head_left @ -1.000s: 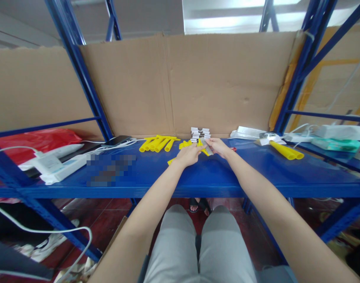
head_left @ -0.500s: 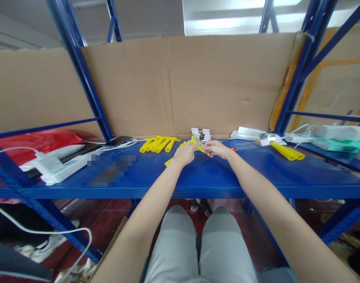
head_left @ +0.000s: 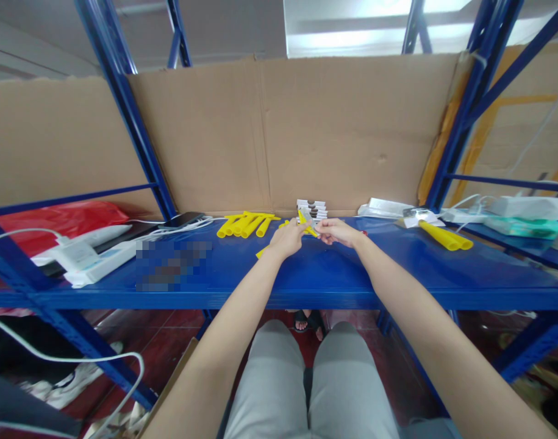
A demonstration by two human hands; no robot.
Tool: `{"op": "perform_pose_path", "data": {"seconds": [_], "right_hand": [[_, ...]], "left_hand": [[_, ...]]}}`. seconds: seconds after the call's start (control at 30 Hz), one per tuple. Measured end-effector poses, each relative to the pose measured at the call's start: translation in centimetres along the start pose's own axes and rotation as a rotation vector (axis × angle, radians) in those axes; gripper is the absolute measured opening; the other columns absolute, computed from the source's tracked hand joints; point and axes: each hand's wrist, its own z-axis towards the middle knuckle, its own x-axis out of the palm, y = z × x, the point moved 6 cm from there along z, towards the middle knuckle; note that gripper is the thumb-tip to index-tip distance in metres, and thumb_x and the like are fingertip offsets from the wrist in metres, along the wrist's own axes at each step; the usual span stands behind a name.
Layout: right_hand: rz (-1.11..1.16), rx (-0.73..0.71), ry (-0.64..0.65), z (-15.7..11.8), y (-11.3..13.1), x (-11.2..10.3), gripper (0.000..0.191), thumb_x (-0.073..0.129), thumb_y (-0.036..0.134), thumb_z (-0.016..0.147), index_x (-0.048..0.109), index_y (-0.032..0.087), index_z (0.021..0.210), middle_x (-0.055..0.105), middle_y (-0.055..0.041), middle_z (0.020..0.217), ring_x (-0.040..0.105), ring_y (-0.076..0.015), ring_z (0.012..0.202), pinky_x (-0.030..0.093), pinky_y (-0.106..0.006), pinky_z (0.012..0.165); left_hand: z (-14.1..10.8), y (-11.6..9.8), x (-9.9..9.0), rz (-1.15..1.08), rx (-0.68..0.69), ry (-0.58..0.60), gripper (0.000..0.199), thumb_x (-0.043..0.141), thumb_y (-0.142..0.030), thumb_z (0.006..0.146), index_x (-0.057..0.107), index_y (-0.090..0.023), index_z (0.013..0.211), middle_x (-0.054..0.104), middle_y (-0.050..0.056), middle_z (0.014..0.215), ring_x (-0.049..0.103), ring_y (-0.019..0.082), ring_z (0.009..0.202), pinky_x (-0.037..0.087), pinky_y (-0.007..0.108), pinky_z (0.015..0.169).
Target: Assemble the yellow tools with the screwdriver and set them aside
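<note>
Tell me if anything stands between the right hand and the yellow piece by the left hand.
Nothing visible does: the right hand is right beside the yellow piece, though actual contact is too small to make out. The white stack lies behind, toward the cardboard.

A blue metal shelf [head_left: 333, 274] with a smooth, slightly glossy top carries, left of centre toward its back edge, a cluster of yellow tapered tubes [head_left: 250, 227]. A stack of notched white pieces [head_left: 311, 204] sits near the middle back. Farther right lie a white packet [head_left: 383, 208] and two yellow cones [head_left: 438, 236]; at the left end rest a white power strip [head_left: 102, 264], white cables [head_left: 194, 224] and a dark flat device [head_left: 188, 217].
</note>
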Motion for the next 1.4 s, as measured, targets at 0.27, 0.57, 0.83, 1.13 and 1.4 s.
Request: {"op": "perform_pose_path", "data": {"seconds": [0.27, 0.57, 0.83, 1.13, 1.4], "right_hand": [[0.04, 0.07, -0.053, -0.1, 0.0, 0.2, 0.018, 0.062, 0.016, 0.086, 0.056, 0.016, 0.069, 0.054, 0.0026, 0.052, 0.048, -0.0077, 0.041, 0.036, -0.018, 0.039], [-0.033, -0.026, -0.034, 0.2, 0.1, 0.0, 0.022, 0.062, 0.012, 0.083, 0.057, 0.015, 0.062, 0.054, 0.0027, 0.049, 0.045, -0.0061, 0.04, 0.035, -0.017, 0.04], [-0.002, 0.046, -0.011, 0.2, -0.3, 0.1, 0.017, 0.067, 0.014, 0.08, 0.057, 0.016, 0.066, 0.054, 0.0027, 0.05, 0.048, -0.0071, 0.043, 0.039, -0.017, 0.041], [-0.065, -0.014, -0.196, 0.3, 0.4, -0.8, 0.012, 0.062, 0.012, 0.082, 0.059, 0.016, 0.071, 0.06, 0.0004, 0.059, 0.049, -0.007, 0.043, 0.036, -0.017, 0.036], [-0.34, -0.228, -0.368, 2.2, 0.8, -1.2, 0.01, 0.059, 0.01, 0.074, 0.061, 0.018, 0.068, 0.061, 0.0024, 0.06, 0.054, -0.0106, 0.056, 0.044, -0.019, 0.052]], "left_hand": [[0.0, 0.1, 0.1, -0.025, -0.018, 0.016, 0.049, 0.036, -0.025, 0.098, 0.043, -0.033, 0.146, 0.055, 0.01, 0.125, 0.061, 0.025, 0.114, 0.05, 0.035, 0.092], [-0.1, 0.0, -0.1, -0.031, -0.016, 0.014, 0.048, 0.038, -0.024, 0.098, 0.045, -0.032, 0.144, 0.054, 0.011, 0.129, 0.061, 0.025, 0.115, 0.049, 0.035, 0.094], [-0.2, -0.1, 0.0, -0.013, 0.002, 0.022, 0.048, 0.036, -0.024, 0.098, 0.046, -0.033, 0.144, 0.055, 0.011, 0.126, 0.062, 0.026, 0.112, 0.05, 0.036, 0.093], [0.0, 1.2, -0.2, -0.038, -0.078, -0.039, 0.049, 0.04, -0.021, 0.096, 0.046, -0.031, 0.144, 0.056, 0.011, 0.129, 0.061, 0.024, 0.114, 0.05, 0.035, 0.095], [-0.1, 3.5, -0.9, -0.018, -0.291, -0.094, 0.052, 0.036, -0.021, 0.095, 0.044, -0.025, 0.146, 0.057, 0.016, 0.129, 0.066, 0.026, 0.105, 0.053, 0.037, 0.088]]}}
